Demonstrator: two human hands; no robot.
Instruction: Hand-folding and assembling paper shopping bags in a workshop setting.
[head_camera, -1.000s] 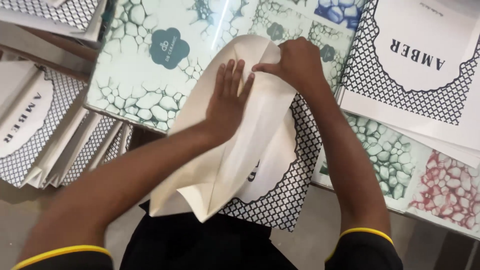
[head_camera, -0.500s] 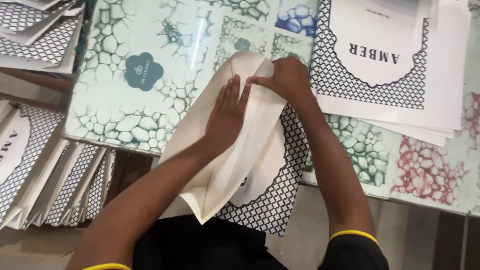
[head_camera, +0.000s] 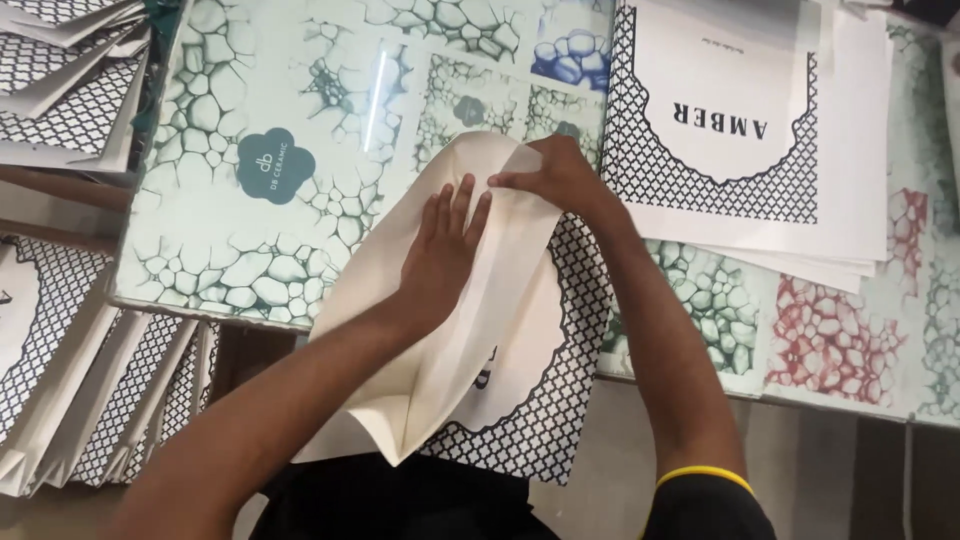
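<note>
- A large cream sheet of card (head_camera: 440, 330), partly folded over on itself, lies slanting across the near edge of a glass-topped table (head_camera: 300, 200); its lower corner hangs past the edge.
- Under it shows its printed side, a black-and-white lattice pattern (head_camera: 560, 400) around a white scalloped panel.
- The left hand (head_camera: 445, 250) lies flat on the fold, fingers straight and close together, pressing down.
- The right hand (head_camera: 560, 180) rests at the top edge of the card, fingers curled; it seems to pinch the edge, though the grip is hard to see.
- To the right, a stack of flat printed sheets (head_camera: 740, 130) lies on the table.
- To the left, below the table, folded lattice-patterned pieces (head_camera: 90, 380) stand in a row.
</note>
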